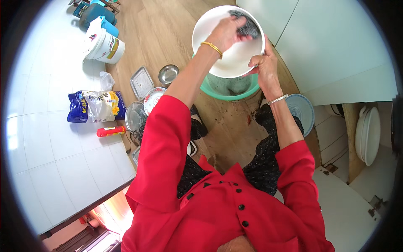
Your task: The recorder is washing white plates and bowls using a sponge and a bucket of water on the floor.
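A large white bowl (234, 61) is tilted over a green basin (231, 94) that holds murky water. My left hand (227, 33), with a gold bangle at its wrist, is inside the bowl with its fingers on a dark, wet cloth or scrubber (247, 26) against the inner wall. Its fingers are slightly blurred. On the bowl's lower right rim, my right hand (266, 64) grips with the thumb near the edge and the other fingers partly hidden behind it. A silvery bangle circles that wrist. The basin's far side is hidden by the bowl.
On the left floor lie a metal tray (141, 82), a steel bowl (168, 74), a floral plate (153, 97), a glass bowl (133, 115), a blue-white bag (96, 106) and a red bottle (110, 131). White buckets (108, 48) stand beyond. A blue-rimmed plate (300, 110) and cabinets (340, 50) are right.
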Tool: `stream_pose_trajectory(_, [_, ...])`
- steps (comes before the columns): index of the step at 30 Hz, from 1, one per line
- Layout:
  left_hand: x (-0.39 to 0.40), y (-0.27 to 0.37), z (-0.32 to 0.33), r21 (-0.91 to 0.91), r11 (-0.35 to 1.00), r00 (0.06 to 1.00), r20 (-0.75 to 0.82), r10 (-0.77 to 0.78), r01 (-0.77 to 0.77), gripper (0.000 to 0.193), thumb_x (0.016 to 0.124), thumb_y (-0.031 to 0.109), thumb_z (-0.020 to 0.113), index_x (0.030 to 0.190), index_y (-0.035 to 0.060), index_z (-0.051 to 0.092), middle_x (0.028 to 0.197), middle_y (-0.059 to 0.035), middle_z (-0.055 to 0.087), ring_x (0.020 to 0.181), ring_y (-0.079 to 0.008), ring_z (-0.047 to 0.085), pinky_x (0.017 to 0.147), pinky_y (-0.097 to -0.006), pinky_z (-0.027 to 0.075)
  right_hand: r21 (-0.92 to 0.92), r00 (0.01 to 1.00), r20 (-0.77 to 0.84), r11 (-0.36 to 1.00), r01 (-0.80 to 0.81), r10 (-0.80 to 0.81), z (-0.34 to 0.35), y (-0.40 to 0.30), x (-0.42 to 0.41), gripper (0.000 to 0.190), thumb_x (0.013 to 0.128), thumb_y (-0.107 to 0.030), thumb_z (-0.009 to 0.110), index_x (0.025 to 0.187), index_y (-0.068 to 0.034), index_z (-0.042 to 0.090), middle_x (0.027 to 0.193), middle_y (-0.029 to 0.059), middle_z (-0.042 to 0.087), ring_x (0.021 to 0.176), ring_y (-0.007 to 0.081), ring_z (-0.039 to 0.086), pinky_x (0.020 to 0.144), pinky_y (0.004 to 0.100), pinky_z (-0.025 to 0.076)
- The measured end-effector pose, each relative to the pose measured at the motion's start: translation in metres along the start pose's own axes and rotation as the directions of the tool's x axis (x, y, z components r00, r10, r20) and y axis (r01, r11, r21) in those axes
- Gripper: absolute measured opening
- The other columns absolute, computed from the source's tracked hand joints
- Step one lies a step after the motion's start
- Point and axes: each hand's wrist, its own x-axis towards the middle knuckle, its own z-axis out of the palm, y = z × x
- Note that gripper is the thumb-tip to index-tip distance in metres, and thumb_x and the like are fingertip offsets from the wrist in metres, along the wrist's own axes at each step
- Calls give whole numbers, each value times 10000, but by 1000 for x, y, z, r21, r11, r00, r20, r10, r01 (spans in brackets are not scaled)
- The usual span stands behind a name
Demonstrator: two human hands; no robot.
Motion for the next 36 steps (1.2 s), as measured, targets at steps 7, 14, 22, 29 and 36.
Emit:
stream_pose_trajectory(7, [10,-1,-56,-173,980,953,-298,43,-99,221,941,133,450,1073,-43,440,994,-197,551,759,-298,557,597,-342,493,-327,972,-89,928,179,-219,-10,-8,8,830,585,75,517,1386,-93,375,732,59,592,528,122,525,391,256,417])
stream_pose_trajectory(14, [-25,-79,-103,-457,888,841,-502,-202,-59,347,943,177,452,1188,-53,366,1152,-267,472,1009,-400,507,801,-469,496,-405,961,-147,900,159,-236,-16,-18,7,808,588,47,503,1379,-28,360,748,77,579,532,118,531,405,236,431])
stream_pose_trajectory(22, [-33,-148,-26,-523,848,978,-119,-170,84,379,892,52,472,1246,-36,370,1225,-200,451,1085,-312,512,865,-441,493,-782,844,39,509,360,-535,-9,11,9,801,577,27,555,1346,-173,446,742,97,582,653,189,581,563,318,479])
stream_pose_trajectory(29, [-47,-140,-57,362,917,970,227,86,-166,349,852,45,528,1186,-28,457,1188,-138,523,1075,-262,540,855,-401,504,-768,695,372,217,603,-616,13,16,-8,722,662,17,537,1318,-276,462,927,261,524,829,379,570,679,414,511])
stream_pose_trajectory(36, [-27,-124,-61,321,941,991,-42,128,-108,392,862,138,571,1205,-13,459,1196,-152,533,1082,-275,542,880,-439,482,-626,873,24,674,393,-487,-23,4,22,654,663,33,510,1297,-122,477,939,233,551,797,332,602,577,381,509])
